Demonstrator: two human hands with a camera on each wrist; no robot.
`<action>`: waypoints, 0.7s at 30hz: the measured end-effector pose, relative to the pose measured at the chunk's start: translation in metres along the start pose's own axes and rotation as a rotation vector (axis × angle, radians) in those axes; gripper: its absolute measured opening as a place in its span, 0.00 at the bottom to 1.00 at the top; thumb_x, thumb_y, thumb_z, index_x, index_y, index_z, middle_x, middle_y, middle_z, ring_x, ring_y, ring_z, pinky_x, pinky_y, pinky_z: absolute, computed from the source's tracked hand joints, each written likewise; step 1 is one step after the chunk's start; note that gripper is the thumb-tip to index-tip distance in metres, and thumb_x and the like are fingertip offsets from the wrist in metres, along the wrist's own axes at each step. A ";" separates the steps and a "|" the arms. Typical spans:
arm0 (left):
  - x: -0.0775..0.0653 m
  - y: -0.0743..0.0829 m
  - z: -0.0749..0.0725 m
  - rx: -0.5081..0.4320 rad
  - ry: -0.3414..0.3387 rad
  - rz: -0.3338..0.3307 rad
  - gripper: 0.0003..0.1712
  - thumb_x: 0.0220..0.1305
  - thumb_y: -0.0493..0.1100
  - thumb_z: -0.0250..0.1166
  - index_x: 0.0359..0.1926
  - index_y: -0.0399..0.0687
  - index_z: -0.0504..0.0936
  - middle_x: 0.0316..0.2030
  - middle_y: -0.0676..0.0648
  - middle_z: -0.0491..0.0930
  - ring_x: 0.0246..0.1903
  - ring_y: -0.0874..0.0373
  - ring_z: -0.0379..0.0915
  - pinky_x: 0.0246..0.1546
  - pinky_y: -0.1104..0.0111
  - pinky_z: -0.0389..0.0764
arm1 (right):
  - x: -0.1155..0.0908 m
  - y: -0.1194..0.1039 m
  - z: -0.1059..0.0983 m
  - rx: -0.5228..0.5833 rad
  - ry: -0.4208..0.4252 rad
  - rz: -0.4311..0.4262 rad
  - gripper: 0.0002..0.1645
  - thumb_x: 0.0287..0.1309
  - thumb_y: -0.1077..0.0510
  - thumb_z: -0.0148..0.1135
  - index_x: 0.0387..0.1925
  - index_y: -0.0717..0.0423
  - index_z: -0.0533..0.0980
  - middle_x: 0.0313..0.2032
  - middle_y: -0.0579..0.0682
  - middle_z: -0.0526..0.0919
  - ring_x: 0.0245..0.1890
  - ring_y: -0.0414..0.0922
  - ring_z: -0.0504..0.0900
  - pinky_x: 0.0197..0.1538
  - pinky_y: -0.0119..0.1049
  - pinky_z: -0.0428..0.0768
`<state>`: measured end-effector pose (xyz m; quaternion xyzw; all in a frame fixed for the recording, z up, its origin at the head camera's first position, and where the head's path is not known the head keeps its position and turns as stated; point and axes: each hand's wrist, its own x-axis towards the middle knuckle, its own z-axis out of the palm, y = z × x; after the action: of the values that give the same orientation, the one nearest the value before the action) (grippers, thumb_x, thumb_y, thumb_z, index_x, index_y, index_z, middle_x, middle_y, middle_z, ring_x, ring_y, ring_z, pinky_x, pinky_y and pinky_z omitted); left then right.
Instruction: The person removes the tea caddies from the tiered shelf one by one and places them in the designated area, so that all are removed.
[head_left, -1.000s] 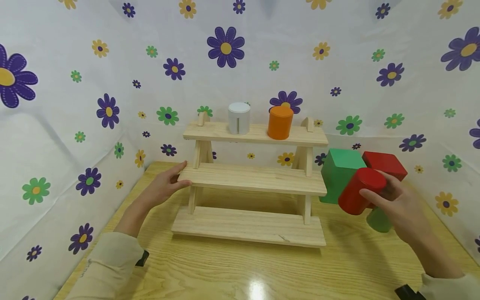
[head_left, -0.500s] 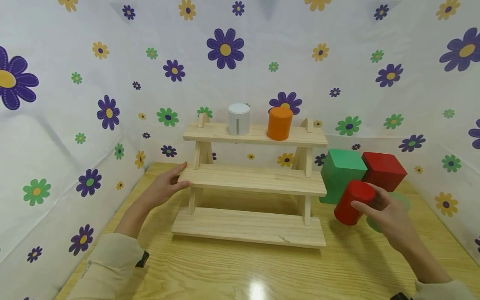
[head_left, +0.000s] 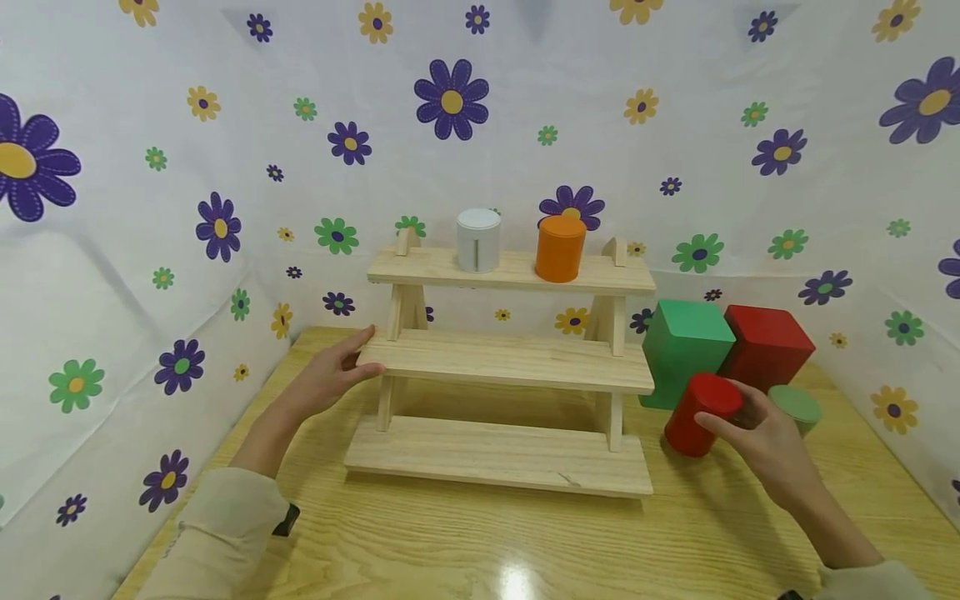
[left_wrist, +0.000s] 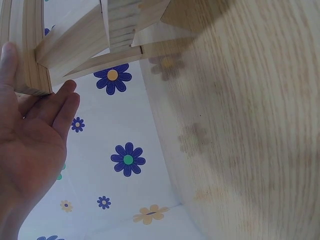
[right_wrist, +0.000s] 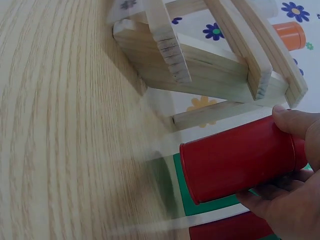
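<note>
My right hand (head_left: pixel 765 442) grips a red cylindrical can (head_left: pixel 701 417) near its lid, thumb on one side and fingers on the other. In the right wrist view, the can's base is close over the table, slightly tilted. My left hand (head_left: pixel 322 379) holds the left end of the middle board of a three-tier wooden display shelf (head_left: pixel 502 358). Its thumb lies at the front edge and its fingers reach along the far edge, as the left wrist view shows. A white can (head_left: pixel 478 240) and an orange can (head_left: pixel 560 248) stand on the top board.
Right of the shelf stand a green box (head_left: pixel 678 350) and a red box (head_left: pixel 767 346). Behind my right hand is a light green can (head_left: pixel 797 408), partly hidden. A flower-print cloth (head_left: pixel 487 167) surrounds the wooden table (head_left: pixel 450 533) at the back and sides.
My right hand has lowered the red can toward the table and slightly left, making it more upright and uncovering the light green can's lid. The left hand has stayed at the shelf.
</note>
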<state>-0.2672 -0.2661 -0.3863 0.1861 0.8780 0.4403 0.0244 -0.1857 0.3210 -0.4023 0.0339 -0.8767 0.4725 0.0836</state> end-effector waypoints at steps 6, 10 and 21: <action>0.000 0.000 0.000 0.006 0.003 -0.002 0.47 0.76 0.51 0.63 0.82 0.39 0.48 0.80 0.38 0.47 0.76 0.39 0.54 0.70 0.49 0.65 | 0.003 0.006 0.004 -0.013 0.018 0.018 0.47 0.69 0.50 0.69 0.75 0.71 0.59 0.65 0.72 0.72 0.46 0.22 0.72 0.44 0.16 0.77; 0.000 0.001 0.001 0.006 0.000 -0.005 0.47 0.76 0.52 0.63 0.82 0.39 0.48 0.80 0.37 0.47 0.76 0.39 0.53 0.71 0.48 0.64 | 0.004 0.012 0.006 -0.013 0.012 0.039 0.48 0.69 0.49 0.68 0.75 0.72 0.57 0.66 0.73 0.71 0.48 0.24 0.70 0.44 0.14 0.75; 0.000 0.000 0.001 0.005 -0.003 -0.009 0.47 0.76 0.52 0.62 0.82 0.41 0.48 0.81 0.38 0.46 0.77 0.39 0.51 0.71 0.47 0.62 | 0.005 0.020 0.011 0.008 0.010 0.061 0.49 0.70 0.49 0.67 0.75 0.73 0.54 0.66 0.73 0.70 0.52 0.35 0.75 0.44 0.15 0.74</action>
<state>-0.2673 -0.2653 -0.3864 0.1828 0.8799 0.4378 0.0270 -0.1945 0.3228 -0.4236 0.0050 -0.8750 0.4784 0.0734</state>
